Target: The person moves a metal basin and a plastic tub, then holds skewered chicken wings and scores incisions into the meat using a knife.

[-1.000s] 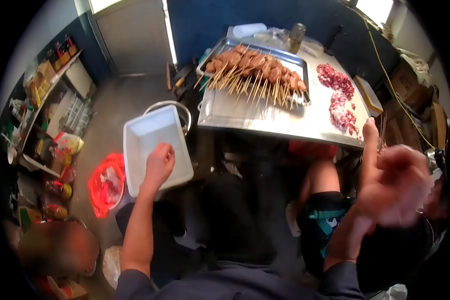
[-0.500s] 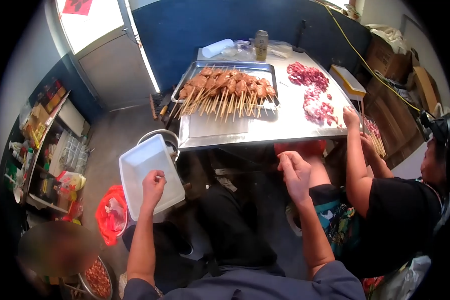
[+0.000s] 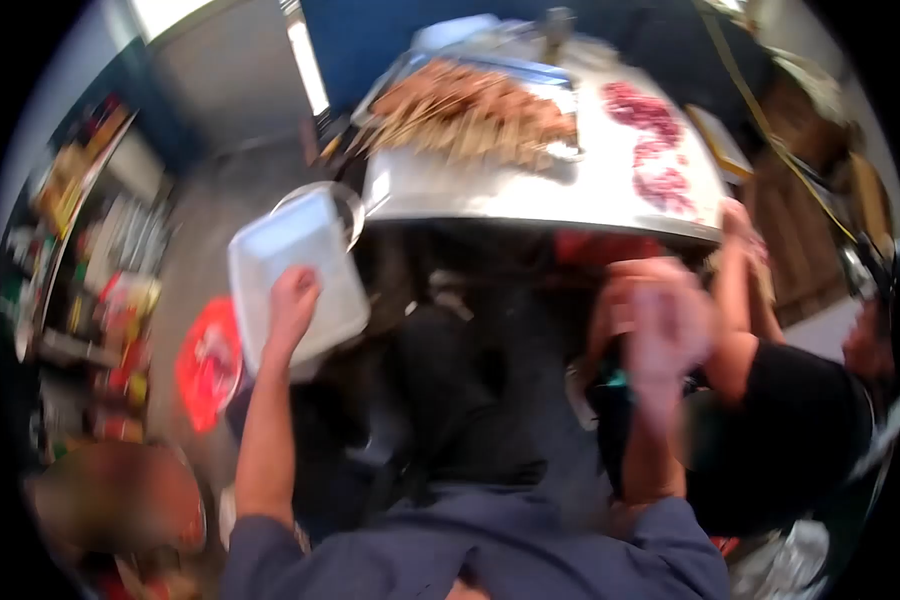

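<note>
My left hand (image 3: 295, 298) is raised in front of a white plastic bin (image 3: 330, 335), with its fingers curled in and nothing visible in them. Smeared by motion, my right hand (image 3: 665, 325) hovers below the table's front edge, close to a co-worker's arm; what its fingers do cannot be made out. On the metal table (image 3: 450, 195), a tray (image 3: 570, 75) bears a heap of skewered meat (image 3: 470, 105) with wooden sticks pointing towards me. Loose pieces of raw red meat (image 3: 650, 115) lie on the right part of the table.
At my right sits a co-worker in a black top (image 3: 805, 420), hands near the table's right corner. A red plastic bag (image 3: 208, 370) is on the floor beside the bin. Crowded shelves (image 3: 90, 260) stand at the left. A yellow cable (image 3: 760, 105) hangs at the right.
The view has shifted and blurred, with the table now higher in it. My right hand has moved right, towards the co-worker. My left hand stays in front of the bin, fingers curled.
</note>
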The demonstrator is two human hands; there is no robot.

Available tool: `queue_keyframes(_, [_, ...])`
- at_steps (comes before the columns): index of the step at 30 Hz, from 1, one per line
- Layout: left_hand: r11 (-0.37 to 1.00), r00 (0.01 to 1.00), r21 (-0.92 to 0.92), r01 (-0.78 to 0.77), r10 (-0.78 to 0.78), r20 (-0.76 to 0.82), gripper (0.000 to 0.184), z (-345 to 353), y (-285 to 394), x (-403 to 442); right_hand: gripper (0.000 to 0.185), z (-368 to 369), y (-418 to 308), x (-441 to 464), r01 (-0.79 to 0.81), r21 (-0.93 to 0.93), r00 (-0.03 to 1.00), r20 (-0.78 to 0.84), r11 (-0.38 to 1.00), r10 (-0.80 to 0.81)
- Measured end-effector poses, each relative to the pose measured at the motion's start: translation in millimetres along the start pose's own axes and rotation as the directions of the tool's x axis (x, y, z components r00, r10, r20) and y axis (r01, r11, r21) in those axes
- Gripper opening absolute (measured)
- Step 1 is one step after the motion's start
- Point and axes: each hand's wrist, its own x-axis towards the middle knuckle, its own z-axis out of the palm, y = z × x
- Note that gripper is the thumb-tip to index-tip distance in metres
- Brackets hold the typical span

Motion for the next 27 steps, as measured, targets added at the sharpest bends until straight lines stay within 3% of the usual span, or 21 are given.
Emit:
queue_keyframes(5, [0.997,1.0,0.079,-0.019,0.021,-0.017,0.014,-3,10,2,0.029,-45,-30,25,0.092,0.281,0.99,0.08,0.955,-0.119])
queue_keyframes(8, [1.0,0.998,-0.031,-0.001,-0.001,-0.069,0.012,2,5,-1,0.041,-75,-24,29,-0.058,0.626,0.962,0.242,0.778,-0.123])
queue_keyframes(9, [0.992,0.997,0.113,-0.053,0.059,-0.056,0.014,1,1,-1,0.051,-61,-50,35,0.117,0.446,0.964,0.162,0.887,-0.209])
queue_keyframes(10, [0.986,0.993,0.144,-0.09,0.099,-0.06,0.012,2,-1,-1,0.061,-47,-75,42,0.269,0.223,0.953,0.079,0.937,-0.292])
queue_keyframes(11, [0.989,0.998,0.143,-0.041,0.049,-0.049,0.011,0,6,-1,0.061,-43,-79,41,0.315,0.114,0.946,0.05,0.942,-0.322])
queue_keyframes(19, [0.975,0.982,0.204,-0.092,0.123,-0.143,0.008,-1,21,1,0.058,-14,-62,28,0.299,0.09,0.949,0.079,0.95,-0.306])
queue_keyframes(27, [0.971,0.986,0.234,-0.053,0.088,-0.14,0.01,-15,26,1,0.055,-3,-56,21,0.254,0.104,0.957,0.115,0.962,-0.265])
